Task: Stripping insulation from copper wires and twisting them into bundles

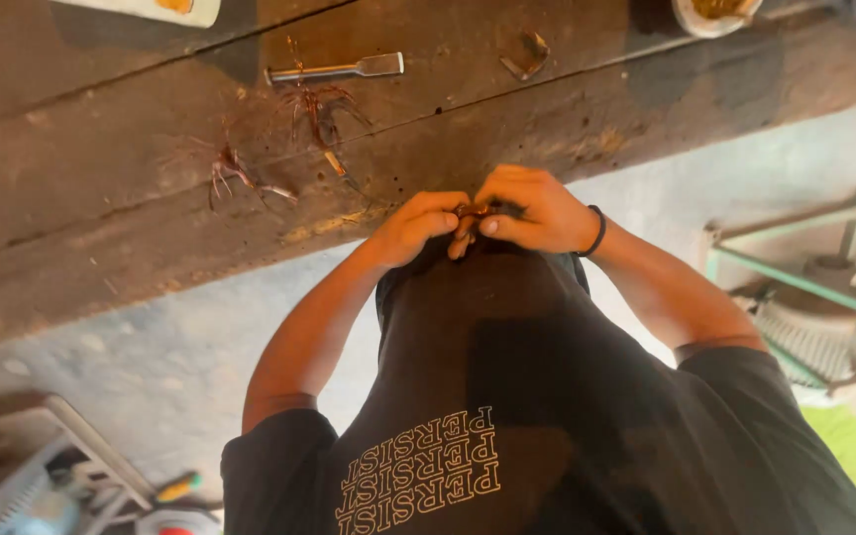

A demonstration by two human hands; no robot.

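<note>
Head view: looks down the person's own black t-shirt (507, 396) to both hands, which meet at the edge of a dark, worn wooden workbench (101, 198).
Left hand (416, 226): fingers curled in tight, tips pinching one end of a small reddish-brown bundle of thin copper-coloured wire strands (475, 210); closed on it, not a fist.
Right hand (537, 210): also curled shut; thumb & forefinger nip the other end of the same bundle. Black band (597, 230) on that wrist.
Wire bundle, place: between the two hands' fingertips, just off the bench edge, above the shirt front, held in air, not resting on the wood.
Wire bundle, look: only a short bit shows betw. the fingers; dark coppery, stringy, prob. stiff yet springy. Length & exact form hidden by the fingers.
Doing it well (judgement): seems a twist or untangle of fine strands. Keep grips close together so strands don't splay; turn w/ fingertips, not wrists; keep it over the bench so loose bits drop on wood, not the floor. Frayed ends may prick.
Near on bench: two more loose tangles of reddish wire, one (321, 107) nearer the hands, one (232, 170) further left, apart from each other.
Further: small flat-ended metal tool w/ grey handle (334, 69) beyond the tangles; a bent dark scrap (528, 53) to its right.
Far edge: pale tray (141, 8) & a round pale dish (710, 14), both partly cut off.
Floor: grey concrete (151, 337); green metal frame (795, 267) at right.
</note>
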